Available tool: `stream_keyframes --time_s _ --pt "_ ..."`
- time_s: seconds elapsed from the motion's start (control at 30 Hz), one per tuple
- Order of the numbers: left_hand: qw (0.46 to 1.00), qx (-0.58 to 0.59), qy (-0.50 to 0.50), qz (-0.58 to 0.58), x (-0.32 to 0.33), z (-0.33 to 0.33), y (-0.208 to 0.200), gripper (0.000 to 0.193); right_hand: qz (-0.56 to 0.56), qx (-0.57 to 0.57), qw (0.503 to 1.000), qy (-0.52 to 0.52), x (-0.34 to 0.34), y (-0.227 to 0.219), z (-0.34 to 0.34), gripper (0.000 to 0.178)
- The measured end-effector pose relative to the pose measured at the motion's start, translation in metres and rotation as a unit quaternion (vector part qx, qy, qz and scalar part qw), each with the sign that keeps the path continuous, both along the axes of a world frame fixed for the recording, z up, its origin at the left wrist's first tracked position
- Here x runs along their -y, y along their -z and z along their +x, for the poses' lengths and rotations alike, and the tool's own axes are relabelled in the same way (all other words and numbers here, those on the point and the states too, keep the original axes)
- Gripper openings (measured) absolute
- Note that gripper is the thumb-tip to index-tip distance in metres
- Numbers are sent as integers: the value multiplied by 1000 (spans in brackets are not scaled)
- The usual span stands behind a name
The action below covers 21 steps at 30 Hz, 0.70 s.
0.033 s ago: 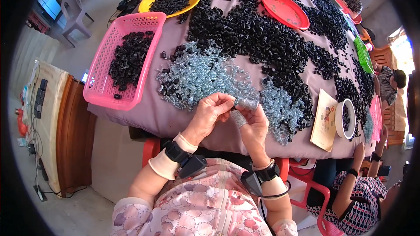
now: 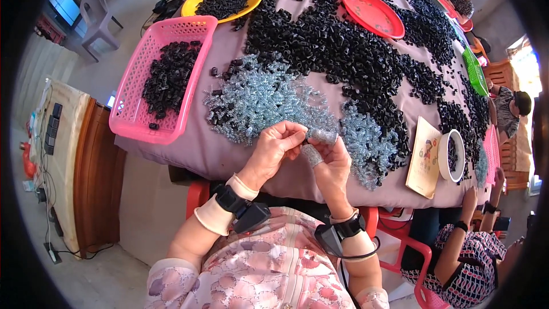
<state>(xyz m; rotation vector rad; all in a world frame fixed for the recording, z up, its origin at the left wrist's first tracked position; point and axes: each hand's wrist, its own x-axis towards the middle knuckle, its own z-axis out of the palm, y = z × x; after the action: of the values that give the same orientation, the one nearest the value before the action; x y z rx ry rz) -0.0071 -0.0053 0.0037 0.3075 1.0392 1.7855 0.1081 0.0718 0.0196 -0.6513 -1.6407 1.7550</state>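
The left hand (image 2: 277, 145) and right hand (image 2: 333, 167) nearly meet beside glossy blue-grey coiled springs (image 2: 257, 98) — what either grasps, I cannot tell.

The left of two head-worn fisheye cameras looks from above, on the near side of the tabletop (image 2: 197, 153), facing steeply down and forward across it. It centres on the left hand (image 2: 275, 147) and right hand (image 2: 334, 167) over the tabletop's near edge; the wearer's floral garment (image 2: 260, 266) lies closer to the lens, while a grey chair (image 2: 98, 23) shows far beyond the tabletop's left side.
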Motion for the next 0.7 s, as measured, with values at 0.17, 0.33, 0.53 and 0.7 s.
stream_keyframes --time_s 0.17,0.33,0.53,0.7 --pt "1000 9 3 -10 0 -1 1 11 56 15 998 17 -2 2 1 25" --pt "1000 -7 5 -7 0 0 1 11 179 75 980 34 -2 1 1 26" --pt "999 -34 40 4 1 -4 0 12 126 42 991 22 -1 9 1 28" --pt "995 -76 61 1 2 -7 3 15 91 31 995 -16 -2 14 2 32"
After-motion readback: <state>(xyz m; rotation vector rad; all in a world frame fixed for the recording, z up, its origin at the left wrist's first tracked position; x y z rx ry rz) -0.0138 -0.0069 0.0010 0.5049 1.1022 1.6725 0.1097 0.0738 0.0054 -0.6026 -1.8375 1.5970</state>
